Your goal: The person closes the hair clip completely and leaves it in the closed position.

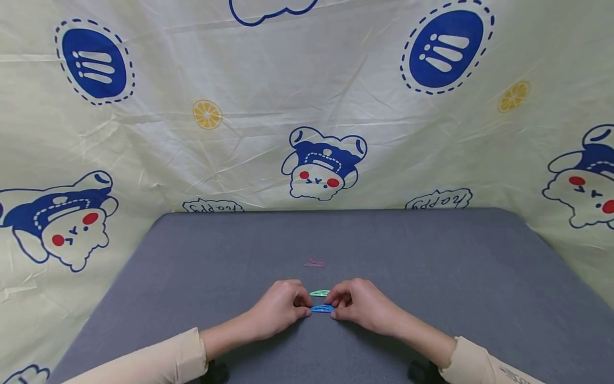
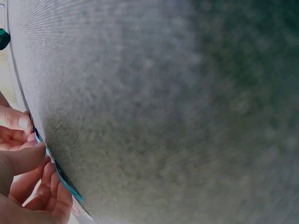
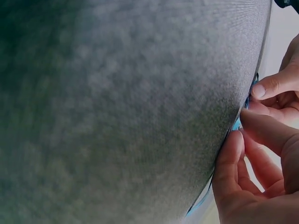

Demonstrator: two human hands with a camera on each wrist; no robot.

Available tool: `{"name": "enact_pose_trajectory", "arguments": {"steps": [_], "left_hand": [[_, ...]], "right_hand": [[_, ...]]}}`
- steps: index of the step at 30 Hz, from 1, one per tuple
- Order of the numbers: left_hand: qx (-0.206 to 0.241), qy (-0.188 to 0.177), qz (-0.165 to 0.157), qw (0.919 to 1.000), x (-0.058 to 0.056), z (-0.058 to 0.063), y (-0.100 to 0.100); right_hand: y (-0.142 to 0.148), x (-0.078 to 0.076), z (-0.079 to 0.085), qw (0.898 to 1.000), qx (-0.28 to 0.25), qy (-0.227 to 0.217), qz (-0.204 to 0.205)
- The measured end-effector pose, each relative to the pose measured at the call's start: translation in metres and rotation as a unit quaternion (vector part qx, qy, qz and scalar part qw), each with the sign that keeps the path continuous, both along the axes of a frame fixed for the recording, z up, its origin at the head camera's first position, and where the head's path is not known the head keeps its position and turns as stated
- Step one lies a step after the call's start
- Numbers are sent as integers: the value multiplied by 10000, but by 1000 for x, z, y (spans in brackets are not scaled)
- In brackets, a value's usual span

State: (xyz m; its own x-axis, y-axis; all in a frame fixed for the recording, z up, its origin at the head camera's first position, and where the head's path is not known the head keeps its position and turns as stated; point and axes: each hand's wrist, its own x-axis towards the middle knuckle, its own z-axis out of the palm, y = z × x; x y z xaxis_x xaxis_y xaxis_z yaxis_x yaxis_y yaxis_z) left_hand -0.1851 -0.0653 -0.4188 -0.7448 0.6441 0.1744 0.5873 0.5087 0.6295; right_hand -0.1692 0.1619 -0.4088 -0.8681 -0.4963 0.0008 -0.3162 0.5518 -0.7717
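A blue snap hair clip [image 1: 322, 309] lies low at the grey tabletop between my two hands in the head view. At its left end, the thumb and fingertips of my left hand [image 1: 282, 308] pinch it. My right hand [image 1: 362, 306] pinches the opposite end in the same way. Just behind the blue one, a green hair clip [image 1: 318, 293] lies on the cloth, its right end close to my right fingers. In both wrist views the blue clip shows only as a thin strip by the fingertips.
Farther back on the grey tabletop [image 1: 408, 256] lies a pink hair clip [image 1: 314, 263], seemingly spread apart. A pale printed curtain [image 1: 259, 154] hangs behind the table and along both sides.
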Motion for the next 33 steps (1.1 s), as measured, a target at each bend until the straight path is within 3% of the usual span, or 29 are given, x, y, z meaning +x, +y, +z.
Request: {"name": "enact_pose_trajectory", "arguments": {"steps": [7,15,23,29,33], "left_hand": [[252,-102,-17,9996,1,3,-3],[479,43,325,9983,-7,13,-10],[444,125,559,9974,-23,21,-16],[385,196,641,9970,-40,23,-18],[252,37,730,9970,-53,21,-18]], "right_hand": [[4,4,5,9999,-51,-27,-92],[10,3,23,9991,-16,328,-286],[9,-11,33,9976,67,615,-315],[6,-28,30,9960,201,788,-377],[5,-38,26,9960,307,756,-373]]}}
